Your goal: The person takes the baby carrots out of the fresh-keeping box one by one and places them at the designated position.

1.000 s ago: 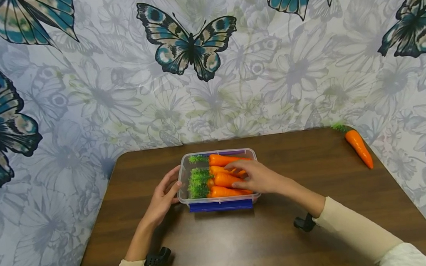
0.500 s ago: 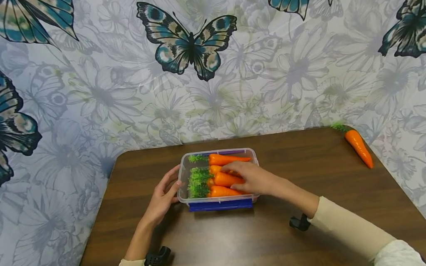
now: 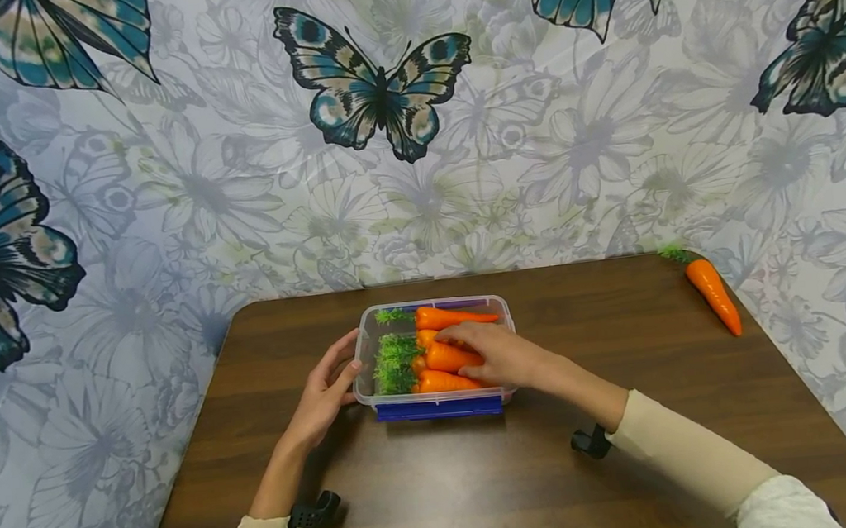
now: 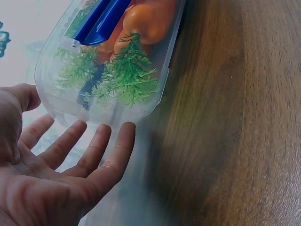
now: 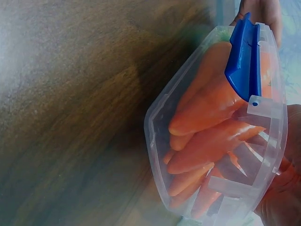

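Box [image 3: 433, 396] of carrots [image 3: 445, 317] sits mid-frame. I see left hand [image 3: 326, 389] relaxed, fingers [image 4: 116, 156] extended at its left end; right hand [image 3: 496, 358] over the carrots, can't tell if gripping. Risk: box slides if right hand pushes sideways, since left hand isn't clamping it.
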Tool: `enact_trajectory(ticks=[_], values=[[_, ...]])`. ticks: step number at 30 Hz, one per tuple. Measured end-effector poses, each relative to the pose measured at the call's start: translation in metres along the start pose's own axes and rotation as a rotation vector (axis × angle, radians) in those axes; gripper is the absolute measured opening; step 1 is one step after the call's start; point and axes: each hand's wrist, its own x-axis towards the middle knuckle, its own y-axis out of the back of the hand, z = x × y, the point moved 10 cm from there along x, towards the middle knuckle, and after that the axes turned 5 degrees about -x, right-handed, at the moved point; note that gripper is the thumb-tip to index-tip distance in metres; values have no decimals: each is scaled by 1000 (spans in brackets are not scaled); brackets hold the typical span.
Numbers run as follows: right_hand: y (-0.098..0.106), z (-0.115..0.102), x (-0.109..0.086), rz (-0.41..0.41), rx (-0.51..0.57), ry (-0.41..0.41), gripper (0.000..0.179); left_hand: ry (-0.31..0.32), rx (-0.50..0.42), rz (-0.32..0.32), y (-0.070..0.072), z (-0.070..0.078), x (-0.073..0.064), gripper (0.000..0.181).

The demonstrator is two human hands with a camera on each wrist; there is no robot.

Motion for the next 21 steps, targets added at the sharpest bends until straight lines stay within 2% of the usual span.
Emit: enact_trajectory(ticks=[8, 21], values=[[6, -2, 2, 38, 34, 1, 56, 15, 9, 10, 1, -2, 0, 57], [23, -1, -1, 93, 115, -31, 63, 22, 12, 13, 1, -3, 1, 57]])
